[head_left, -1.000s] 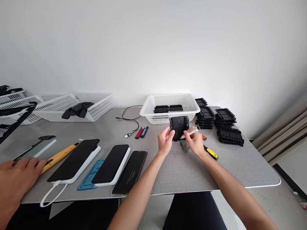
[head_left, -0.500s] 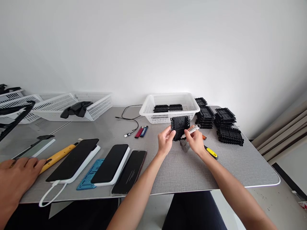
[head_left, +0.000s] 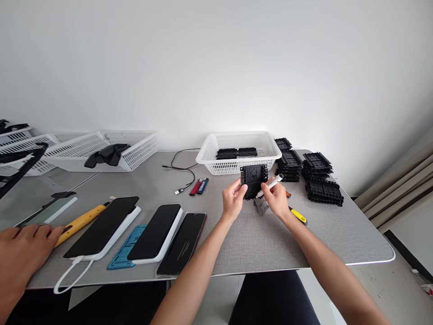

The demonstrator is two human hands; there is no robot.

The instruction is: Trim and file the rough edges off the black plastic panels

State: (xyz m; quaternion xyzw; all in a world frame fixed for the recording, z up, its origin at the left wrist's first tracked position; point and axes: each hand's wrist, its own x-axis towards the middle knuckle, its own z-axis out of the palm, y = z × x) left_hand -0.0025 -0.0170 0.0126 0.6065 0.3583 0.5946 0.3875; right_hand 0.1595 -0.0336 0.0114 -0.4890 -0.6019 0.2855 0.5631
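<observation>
My left hand [head_left: 233,198] pinches the left edge of a square black plastic piece [head_left: 253,178] with toothed sides, held upright above the table. In my right hand [head_left: 276,198] is a white marker pen [head_left: 275,181], its tip end pointing down-left at the lower right of the piece; whether it touches cannot be made out. Just below them lies a small crumpled greyish scrap [head_left: 261,206]. A yellow-and-black handle [head_left: 298,215] sticks out beside my right wrist, and an orange item [head_left: 288,194] is partly hidden behind that hand.
A white basket [head_left: 238,168] holding black pieces stands behind my hands. Stacks of similar pieces [head_left: 324,192] are at the right. Phones [head_left: 155,232], lighters [head_left: 199,186] and a cable [head_left: 184,169] lie leftward. Another person's hand [head_left: 29,248] rests by a yellow-handled tool [head_left: 79,224].
My right hand and the marker have shifted very slightly, the tip end drawing a little right and down from the piece. My left hand holds the piece nearly still.
</observation>
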